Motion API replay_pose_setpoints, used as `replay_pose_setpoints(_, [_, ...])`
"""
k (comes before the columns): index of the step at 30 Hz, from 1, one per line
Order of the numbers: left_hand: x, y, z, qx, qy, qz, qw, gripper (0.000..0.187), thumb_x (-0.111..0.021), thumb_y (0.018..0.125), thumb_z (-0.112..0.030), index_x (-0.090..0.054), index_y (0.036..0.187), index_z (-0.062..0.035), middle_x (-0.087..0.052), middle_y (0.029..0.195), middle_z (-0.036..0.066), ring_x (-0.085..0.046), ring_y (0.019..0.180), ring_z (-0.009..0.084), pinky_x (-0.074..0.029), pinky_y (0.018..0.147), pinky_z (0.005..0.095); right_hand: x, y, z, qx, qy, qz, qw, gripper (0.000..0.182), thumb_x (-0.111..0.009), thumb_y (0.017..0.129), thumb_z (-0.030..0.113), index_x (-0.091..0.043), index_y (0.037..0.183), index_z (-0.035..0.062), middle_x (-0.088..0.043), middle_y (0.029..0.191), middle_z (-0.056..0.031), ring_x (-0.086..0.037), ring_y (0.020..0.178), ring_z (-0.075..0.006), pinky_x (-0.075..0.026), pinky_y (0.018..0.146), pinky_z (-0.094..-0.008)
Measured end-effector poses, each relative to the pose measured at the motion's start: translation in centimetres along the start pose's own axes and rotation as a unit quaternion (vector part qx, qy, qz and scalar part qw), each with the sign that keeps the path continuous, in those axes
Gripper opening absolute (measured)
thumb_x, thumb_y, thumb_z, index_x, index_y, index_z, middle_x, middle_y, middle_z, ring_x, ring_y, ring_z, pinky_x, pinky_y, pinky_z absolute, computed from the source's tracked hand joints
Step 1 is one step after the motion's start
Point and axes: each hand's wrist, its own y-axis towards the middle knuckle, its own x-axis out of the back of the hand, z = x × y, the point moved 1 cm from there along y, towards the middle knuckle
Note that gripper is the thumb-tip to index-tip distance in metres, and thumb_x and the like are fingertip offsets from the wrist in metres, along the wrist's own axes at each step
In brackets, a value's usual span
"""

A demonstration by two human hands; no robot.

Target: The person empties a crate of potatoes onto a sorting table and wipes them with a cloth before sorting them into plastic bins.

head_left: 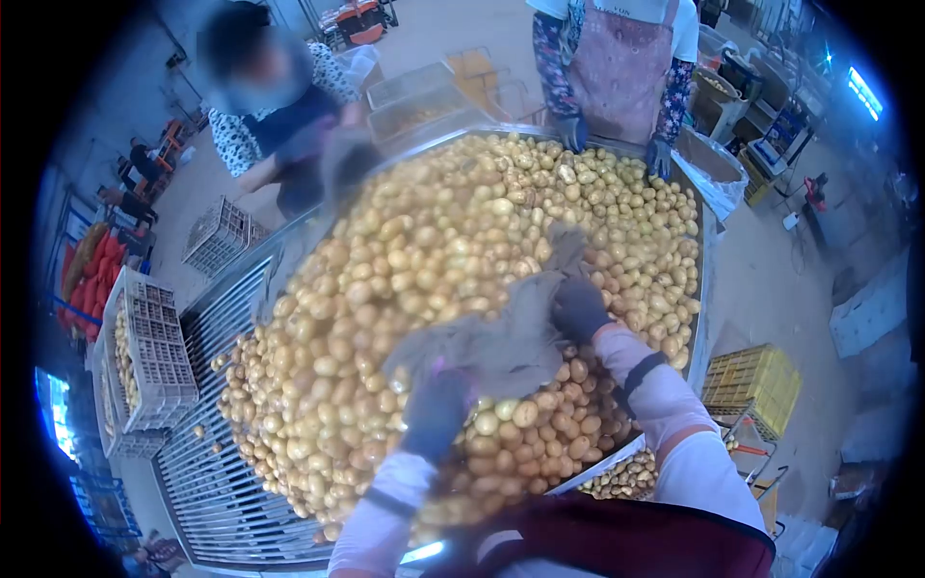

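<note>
A heap of round yellow-brown produce (434,241), like small potatoes or fruit, covers a large metal sorting table. Across the near part of the heap, a wrinkled grey cloth (501,347) stretches between my two gloved hands. My right hand (580,310), in a dark glove, is closed on the cloth's right side. At the cloth's lower left, my left hand (438,414) is closed on it, though motion blurs the fingers. Some produce under the cloth is hidden.
Metal slats (217,482) form the table's left part. A co-worker (270,106) stands far left with a dark cloth; another person's gloved hand (572,133) rests on the heap's far edge. White crates (154,347) stand left, a yellow crate (753,385) right, a lined bin (711,173) far right.
</note>
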Motion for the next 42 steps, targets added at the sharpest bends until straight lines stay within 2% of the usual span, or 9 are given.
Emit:
replay_pose_setpoints(3, [9.5,0.6,-2.0,0.226,-0.308,-0.113,0.917,0.022,-0.057,0.096,-0.021,-0.064,0.109,-0.0038,-0.067,0.105,0.017,-0.062,0.099,0.0372,-0.045,0.103,0.0437,4.9,-0.5,-2.6,-0.088,0.093,-0.207,0.97,0.028,-0.058,0.09,0.028,-0.068,0.075,0.006,-0.067,0.074,-0.0149,-0.064,0.067,-0.0354,-0.049,0.06,-0.0478])
replay_pose_setpoints(6, [10.0,-0.8,2.7,0.224,-0.417,-0.294,0.83,0.023,-0.055,0.098,-0.012,-0.067,0.11,0.0037,-0.069,0.092,0.003,-0.059,0.078,0.0113,-0.05,0.069,0.0263,12.7,-3.2,-5.1,-0.145,0.225,-0.275,0.924,0.037,-0.059,0.094,0.036,-0.065,0.071,0.0072,-0.061,0.063,-0.0149,-0.06,0.059,-0.0343,-0.045,0.055,-0.0454])
replay_pose_setpoints(11, [15.3,-5.3,-2.6,0.111,-0.432,-0.12,0.887,0.024,-0.064,0.09,-0.014,-0.075,0.11,-0.0073,-0.066,0.063,0.0,-0.06,0.053,0.014,-0.047,0.05,0.0292,18.5,-11.1,-3.4,-0.045,0.186,-0.273,0.943,0.041,-0.062,0.094,0.032,-0.06,0.06,0.0085,-0.054,0.055,-0.0107,-0.052,0.05,-0.0272,-0.042,0.052,-0.0408])
replay_pose_setpoints(14, [15.5,-7.3,-5.3,0.146,-0.348,0.162,0.912,0.043,-0.077,0.084,-0.028,-0.069,0.124,-0.0125,-0.07,0.122,0.012,-0.069,0.1,0.0284,-0.055,0.092,0.0402,12.6,-16.2,-3.8,-0.074,0.251,-0.133,0.956,0.021,-0.064,0.092,0.028,-0.065,0.093,0.0066,-0.062,0.077,-0.0104,-0.057,0.066,-0.0245,-0.046,0.061,-0.0396])
replay_pose_setpoints(16, [10.3,-9.2,-5.5,0.003,-0.095,0.012,0.995,0.054,-0.079,0.078,-0.042,-0.068,0.126,-0.021,-0.054,0.141,0.015,-0.052,0.126,0.0409,-0.036,0.112,0.0576,6.7,-18.8,-2.6,-0.093,0.234,-0.085,0.964,0.037,-0.066,0.087,0.025,-0.06,0.117,0.0037,-0.063,0.105,-0.0164,-0.06,0.091,-0.0297,-0.049,0.079,-0.0439])
replay_pose_setpoints(19, [2.9,-11.5,-4.6,0.071,-0.031,0.073,0.994,0.057,-0.077,0.075,-0.05,-0.067,0.126,-0.028,-0.042,0.146,0.013,-0.035,0.136,0.0463,-0.016,0.115,0.0694,-0.2,-18.1,-2.4,-0.022,0.0,-0.141,0.99,0.059,-0.063,0.084,0.022,-0.048,0.137,0.0016,-0.052,0.132,-0.0225,-0.052,0.121,-0.0382,-0.041,0.101,-0.0514])
replay_pose_setpoints(29, [0.5,-5.1,-6.5,0.143,-0.018,0.03,0.989,0.062,-0.073,0.077,-0.055,-0.061,0.133,-0.0293,-0.046,0.14,0.013,-0.036,0.133,0.0479,-0.018,0.11,0.0727,-5.3,4.9,-11.7,-0.207,0.119,-0.117,0.964,0.053,-0.049,0.091,0.014,-0.046,0.14,-0.0049,-0.047,0.145,-0.0216,-0.039,0.138,-0.0416,-0.036,0.109,-0.0546])
replay_pose_setpoints(31, [0.1,-3.1,-6.4,0.143,-0.039,-0.025,0.989,0.067,-0.07,0.079,-0.057,-0.053,0.14,-0.0336,-0.047,0.14,0.009,-0.046,0.123,0.0475,-0.027,0.104,0.0744,-8.4,7.8,-12.2,-0.171,-0.087,-0.166,0.967,0.052,-0.047,0.093,0.013,-0.044,0.141,-0.0076,-0.047,0.144,-0.0237,-0.042,0.135,-0.042,-0.038,0.107,-0.0548])
replay_pose_setpoints(42, [0.6,-2.2,-6.4,0.129,-0.023,0.016,0.991,0.068,-0.067,0.081,-0.057,-0.054,0.14,-0.0281,-0.048,0.145,0.011,-0.046,0.128,0.0459,-0.03,0.104,0.0736,0.5,-4.7,4.6,0.126,0.062,0.234,0.962,0.046,-0.05,0.097,0.017,-0.049,0.138,-0.0038,-0.054,0.136,-0.0259,-0.055,0.122,-0.039,-0.043,0.102,-0.048])
